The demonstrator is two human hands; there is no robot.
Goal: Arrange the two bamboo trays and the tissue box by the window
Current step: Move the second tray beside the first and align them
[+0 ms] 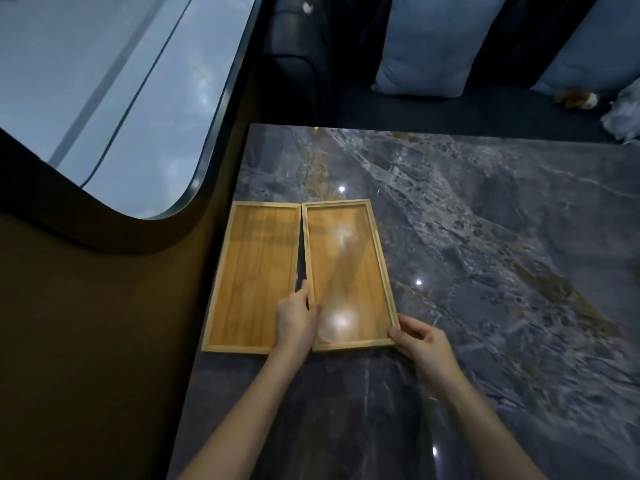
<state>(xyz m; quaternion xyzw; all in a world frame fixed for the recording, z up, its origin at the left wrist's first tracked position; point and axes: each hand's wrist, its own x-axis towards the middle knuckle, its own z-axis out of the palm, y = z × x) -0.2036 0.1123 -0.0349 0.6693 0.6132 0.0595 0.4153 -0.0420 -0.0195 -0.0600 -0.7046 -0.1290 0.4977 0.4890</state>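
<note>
Two empty bamboo trays lie lengthwise side by side on the dark marble table [485, 237], near its left edge by the window [104, 98]. The left tray [252, 271] sits along the table's edge. The right tray [349, 265] touches it at the far corners and angles away nearer me, leaving a thin wedge gap. My left hand [294, 317] grips the right tray's near left rim, fingers in the gap. My right hand [420, 339] holds the same tray's near right corner. No tissue box is in view.
A brown wall panel [104, 341] runs under the window at left. Beyond the table's far edge is a dark bench seat [450, 112] with blue-grey cushions [433, 46]. A crumpled white object [623, 112] lies at the far right.
</note>
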